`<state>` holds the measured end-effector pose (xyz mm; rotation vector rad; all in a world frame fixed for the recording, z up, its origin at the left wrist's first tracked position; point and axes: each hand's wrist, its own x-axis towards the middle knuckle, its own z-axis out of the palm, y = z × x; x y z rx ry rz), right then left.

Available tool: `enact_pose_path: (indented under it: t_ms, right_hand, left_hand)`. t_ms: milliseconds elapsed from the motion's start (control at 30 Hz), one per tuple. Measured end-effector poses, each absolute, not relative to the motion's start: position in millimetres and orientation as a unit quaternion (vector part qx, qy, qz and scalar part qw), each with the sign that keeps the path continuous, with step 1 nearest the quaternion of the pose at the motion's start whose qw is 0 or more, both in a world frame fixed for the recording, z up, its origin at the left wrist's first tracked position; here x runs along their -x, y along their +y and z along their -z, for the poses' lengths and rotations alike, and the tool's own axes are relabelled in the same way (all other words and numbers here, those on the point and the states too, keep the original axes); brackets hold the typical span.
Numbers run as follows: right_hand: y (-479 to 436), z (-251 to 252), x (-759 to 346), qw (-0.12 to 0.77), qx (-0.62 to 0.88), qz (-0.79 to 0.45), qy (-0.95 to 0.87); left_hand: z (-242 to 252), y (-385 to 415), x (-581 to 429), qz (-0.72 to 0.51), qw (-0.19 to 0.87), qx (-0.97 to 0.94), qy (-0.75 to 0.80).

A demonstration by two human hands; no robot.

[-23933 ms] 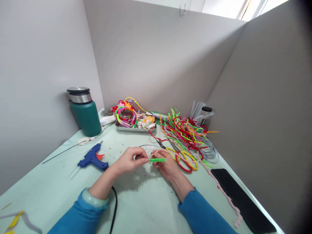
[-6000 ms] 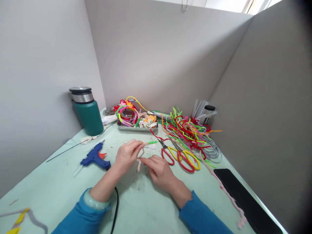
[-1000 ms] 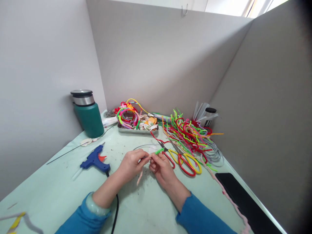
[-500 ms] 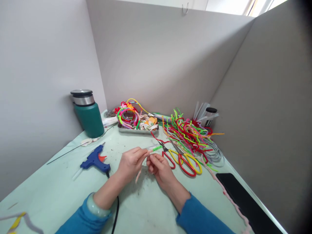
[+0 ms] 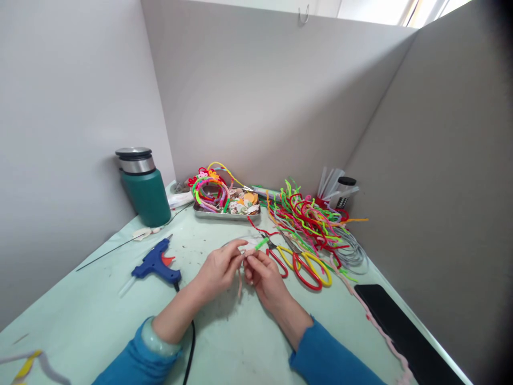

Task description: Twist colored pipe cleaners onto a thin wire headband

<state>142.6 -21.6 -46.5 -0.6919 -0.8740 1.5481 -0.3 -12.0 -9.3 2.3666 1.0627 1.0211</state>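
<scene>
Over the middle of the table my left hand [image 5: 220,267] and my right hand [image 5: 264,278] meet, fingertips almost touching. Between them they pinch a pipe cleaner [image 5: 262,244]. Its bright green wrapped end sticks out up and to the right, and a pale pink tail hangs below my left fingers. The stretch under the fingertips is mostly hidden. Just right of my right hand lie two pairs of scissors, one with red and yellow handles [image 5: 308,271], the other [image 5: 277,262] partly behind the hand. To the left rests a blue glue gun [image 5: 156,265] with an orange trigger.
A metal tray [image 5: 226,216] at the back holds coloured pipe-cleaner rings and small cut pieces. Right of it spreads a tangled heap of pipe cleaners [image 5: 308,219]. A green bottle [image 5: 146,190] stands at left. A black phone [image 5: 401,326] lies by the right edge.
My left fingers have lifted and shifted slightly along the pipe cleaner. Its green end has tilted more upright, and the pink tail has swung to the right. My right hand stays nearly in place.
</scene>
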Motion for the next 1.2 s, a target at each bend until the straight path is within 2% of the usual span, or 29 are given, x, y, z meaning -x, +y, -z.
enact_pose_path:
  t_ms: [300, 600, 1200]
  right_hand:
    - [-23.2, 44.2, -142.4, 0.571, 0.294, -0.651, -0.405]
    - [-21.1, 46.7, -142.3, 0.588, 0.314, -0.634, -0.392]
    - [-22.5, 45.5, -141.8, 0.582, 0.343, -0.631, -0.382]
  left_hand:
    - [3.7, -15.8, -1.8, -0.324, 0.217, -0.834, 0.391]
    - [4.9, -14.8, -2.7, -0.317, 0.175, -0.848, 0.387]
    - [8.5, -10.9, -3.4, -0.462, 0.212, -0.757, 0.411]
